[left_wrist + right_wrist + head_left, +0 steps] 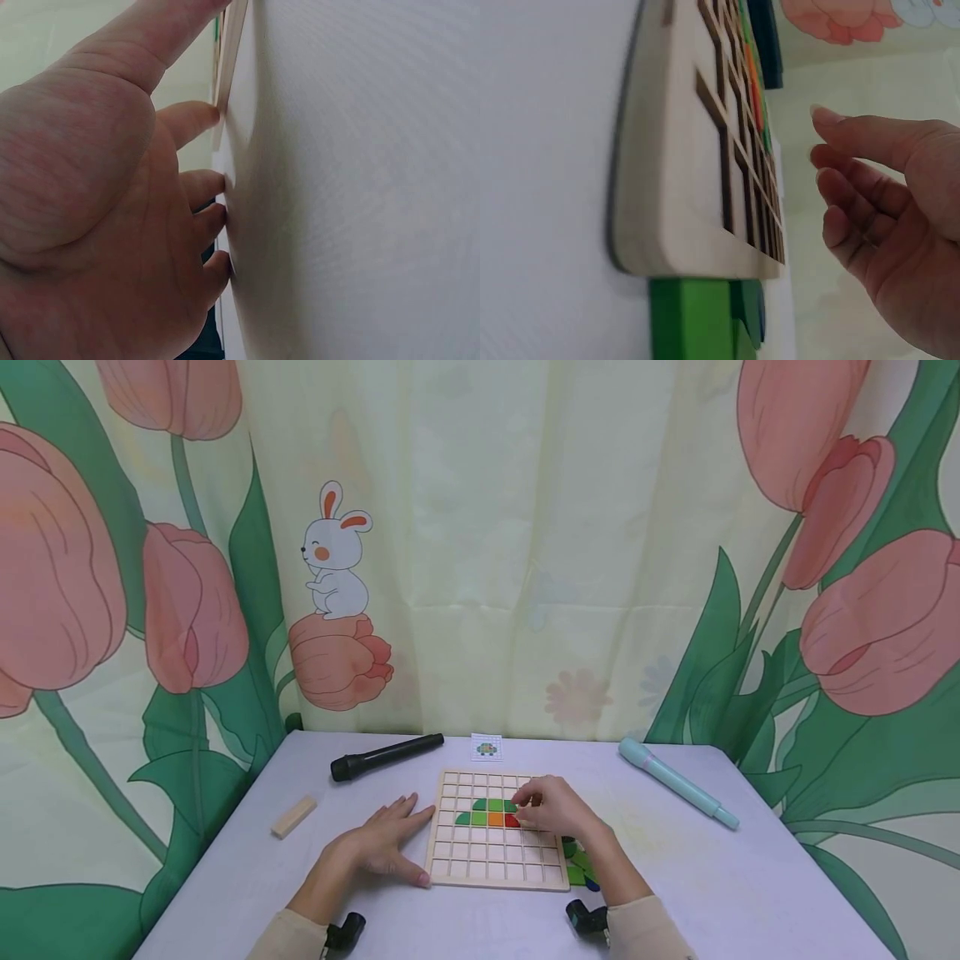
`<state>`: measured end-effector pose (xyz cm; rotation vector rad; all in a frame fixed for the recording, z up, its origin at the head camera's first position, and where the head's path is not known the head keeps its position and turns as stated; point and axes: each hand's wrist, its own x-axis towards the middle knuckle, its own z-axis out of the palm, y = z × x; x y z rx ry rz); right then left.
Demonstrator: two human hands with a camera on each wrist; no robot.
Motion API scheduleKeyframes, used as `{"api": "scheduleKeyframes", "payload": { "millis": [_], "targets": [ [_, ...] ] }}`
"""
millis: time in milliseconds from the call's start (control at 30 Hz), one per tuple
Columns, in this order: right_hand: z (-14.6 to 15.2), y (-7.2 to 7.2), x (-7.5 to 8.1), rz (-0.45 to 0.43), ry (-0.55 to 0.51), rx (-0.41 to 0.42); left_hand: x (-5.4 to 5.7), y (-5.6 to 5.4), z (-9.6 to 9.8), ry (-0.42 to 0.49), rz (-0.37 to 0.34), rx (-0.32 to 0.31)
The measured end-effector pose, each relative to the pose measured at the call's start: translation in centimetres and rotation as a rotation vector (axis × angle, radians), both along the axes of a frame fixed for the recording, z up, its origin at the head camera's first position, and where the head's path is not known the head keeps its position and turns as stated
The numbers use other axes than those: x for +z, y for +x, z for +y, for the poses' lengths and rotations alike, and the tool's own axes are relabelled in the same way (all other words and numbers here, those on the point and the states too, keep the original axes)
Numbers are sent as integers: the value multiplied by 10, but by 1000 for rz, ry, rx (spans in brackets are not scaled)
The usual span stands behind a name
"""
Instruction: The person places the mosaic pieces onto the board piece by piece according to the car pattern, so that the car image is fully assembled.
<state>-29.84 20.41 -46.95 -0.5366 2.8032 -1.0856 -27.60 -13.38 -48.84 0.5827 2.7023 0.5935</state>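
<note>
The wooden board (498,887) lies flat on the table (757,893) in front of me, its grid facing up. I take it to be light and stiff, easy to nudge, so the rim is the place to steady it. My left hand (390,839) is spread wide, thumb and forefinger against its left edge. My right hand (558,810) hangs over the right side, fingers loosely curled with a narrow gap; I see nothing pinched there.

The small blocks sit in the grid, the red block (513,821) just beside my right fingertips. They look hard, smooth and slight, best taken by two opposite sides. Their nearer row runs left to right across me; its dark green block (462,818) turns its curve far and left. The board is nearly square, with no clear long axis, its side edges leading away from me.
</note>
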Motion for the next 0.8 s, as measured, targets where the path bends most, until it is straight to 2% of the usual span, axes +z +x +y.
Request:
{"api": "scheduleKeyframes", "payload": {
  "millis": [167,333,533,800],
  "targets": [
    [20,1,14,27,-38,-55,1,-1,-1,-14,-6,4],
    [39,-1,21,9,-43,-74,1,-2,-1,-7,-13,9],
    [57,-1,22,-26,-37,-95,2,-1,0,-5,-9,0],
    [75,-1,18,-18,-22,-119,2,0,0,0,-13,1]
  ]
}}
